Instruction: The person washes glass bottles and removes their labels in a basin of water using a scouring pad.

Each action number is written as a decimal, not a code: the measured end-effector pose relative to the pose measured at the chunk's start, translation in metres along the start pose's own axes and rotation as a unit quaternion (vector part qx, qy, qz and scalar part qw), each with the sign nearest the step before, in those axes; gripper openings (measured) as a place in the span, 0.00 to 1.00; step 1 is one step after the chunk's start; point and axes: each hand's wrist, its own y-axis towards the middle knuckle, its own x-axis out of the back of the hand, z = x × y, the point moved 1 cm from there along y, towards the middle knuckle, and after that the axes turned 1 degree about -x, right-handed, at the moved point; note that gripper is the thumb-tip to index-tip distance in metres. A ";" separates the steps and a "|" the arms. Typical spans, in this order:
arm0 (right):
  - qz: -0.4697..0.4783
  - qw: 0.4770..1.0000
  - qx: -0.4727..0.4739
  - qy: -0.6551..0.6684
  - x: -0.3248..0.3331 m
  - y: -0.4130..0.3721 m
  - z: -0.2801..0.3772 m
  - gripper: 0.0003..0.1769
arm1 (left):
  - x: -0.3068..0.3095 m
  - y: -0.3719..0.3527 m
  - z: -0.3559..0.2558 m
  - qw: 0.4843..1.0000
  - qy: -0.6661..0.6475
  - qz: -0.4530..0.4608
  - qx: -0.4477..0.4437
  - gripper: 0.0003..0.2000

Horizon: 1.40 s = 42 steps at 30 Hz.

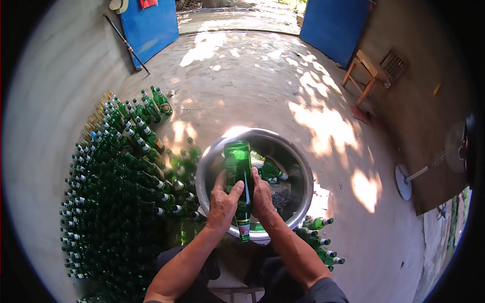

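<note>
A green glass beer bottle [238, 157] is held between both hands over a large metal basin [302, 166], its base pointing away from me and its labelled neck toward me. My left hand [223, 202] grips the bottle's left side, thumb lying across the glass. On the other side, my right hand [262, 193] is wrapped against it, some fingers hidden behind. Inside the basin lie more green bottles [272, 169], and a dark scrubby clump [281, 198] rests near its right wall.
Many green bottles [116, 187] stand packed on the left floor. Several more bottles [323, 242] are at the basin's lower right. A wooden chair [367, 70] and a standing fan [404, 179] are by the right wall. Blue doors [331, 28] frame the far doorway.
</note>
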 end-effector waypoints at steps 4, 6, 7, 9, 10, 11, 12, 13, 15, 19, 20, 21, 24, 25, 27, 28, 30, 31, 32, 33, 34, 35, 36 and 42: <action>0.009 0.988 0.126 -0.090 -0.012 -0.002 0.000 0.28 | 0.004 0.002 -0.002 0.998 -0.067 -0.003 -0.016 0.20; 0.033 0.967 0.199 -0.158 -0.025 -0.013 0.008 0.26 | 0.007 0.004 0.004 0.992 -0.117 -0.039 0.027 0.17; 0.037 0.967 0.198 -0.158 -0.026 -0.013 0.004 0.26 | 0.012 0.005 0.002 0.992 -0.117 -0.042 0.026 0.17; 0.047 0.946 0.247 -0.202 -0.028 -0.011 -0.002 0.28 | 0.021 0.009 -0.002 0.979 -0.184 0.000 0.087 0.18; 0.079 0.961 0.211 -0.158 -0.032 -0.017 0.003 0.32 | 0.023 0.015 0.002 0.974 -0.214 -0.012 0.071 0.18; 0.078 0.962 0.210 -0.154 -0.034 -0.021 0.005 0.32 | 0.028 0.020 0.005 0.975 -0.210 -0.012 0.072 0.18; 0.099 0.965 0.189 -0.154 -0.035 -0.024 0.005 0.34 | 0.034 0.024 0.008 0.960 -0.266 -0.007 0.086 0.19; 0.119 0.966 0.168 -0.155 -0.036 -0.024 0.005 0.36 | 0.038 0.027 0.010 0.941 -0.322 -0.003 0.100 0.20; 0.139 0.968 0.186 -0.091 -0.039 -0.023 0.003 0.40 | 0.041 0.032 0.013 0.945 -0.316 0.001 0.083 0.22; 0.082 0.933 0.267 -0.228 -0.033 -0.009 -0.009 0.34 | 0.040 0.032 0.013 0.950 -0.298 -0.017 0.096 0.21; 0.049 0.902 0.324 -0.281 -0.031 -0.007 -0.011 0.30 | 0.038 0.032 0.015 0.951 -0.297 -0.011 0.089 0.20; 0.047 0.903 0.322 -0.281 -0.028 -0.006 -0.013 0.30 | 0.037 0.032 0.016 0.952 -0.296 -0.005 0.082 0.20; 0.034 0.909 0.327 -0.257 -0.025 -0.007 -0.004 0.25 | 0.038 0.039 0.032 0.980 -0.193 -0.040 0.033 0.18; 0.025 0.929 0.284 -0.234 -0.026 -0.012 0.002 0.23 | 0.036 0.038 0.028 0.980 -0.192 -0.040 0.035 0.18; 0.015 0.948 0.240 -0.210 -0.023 -0.013 0.007 0.22 | 0.031 0.033 0.018 0.978 -0.200 -0.009 0.059 0.17; 0.020 0.941 0.235 -0.243 -0.018 -0.012 0.008 0.21 | 0.028 0.032 0.013 0.978 -0.199 -0.008 0.061 0.17; 0.026 0.933 0.228 -0.276 -0.013 -0.011 0.012 0.21 | 0.022 0.030 0.005 0.962 -0.255 -0.004 0.092 0.16; 0.035 0.912 0.277 -0.299 -0.013 -0.012 0.015 0.20 | 0.021 0.029 0.002 0.962 -0.255 -0.004 0.092 0.16; 0.043 0.888 0.326 -0.322 -0.013 -0.014 0.019 0.20 | 0.022 0.029 0.001 0.959 -0.261 -0.004 0.109 0.16; 0.043 0.888 0.325 -0.322 -0.011 -0.014 0.021 0.20 | 0.022 0.029 0.001 0.956 -0.267 -0.004 0.125 0.16; 0.051 0.865 0.354 -0.351 -0.010 -0.014 0.023 0.21 | 0.023 0.030 0.005 0.955 -0.267 -0.004 0.126 0.16; 0.058 0.840 0.382 -0.380 -0.009 -0.014 0.024 0.22 | 0.026 0.033 0.011 0.973 -0.213 -0.008 0.084 0.16; 0.059 0.841 0.382 -0.379 -0.008 -0.016 0.027 0.22 | 0.027 0.035 0.015 0.987 -0.157 -0.012 0.041 0.16; 0.009 0.802 0.428 -0.416 -0.009 -0.009 0.027 0.26 | 0.029 0.032 0.007 0.984 -0.152 0.050 0.078 0.17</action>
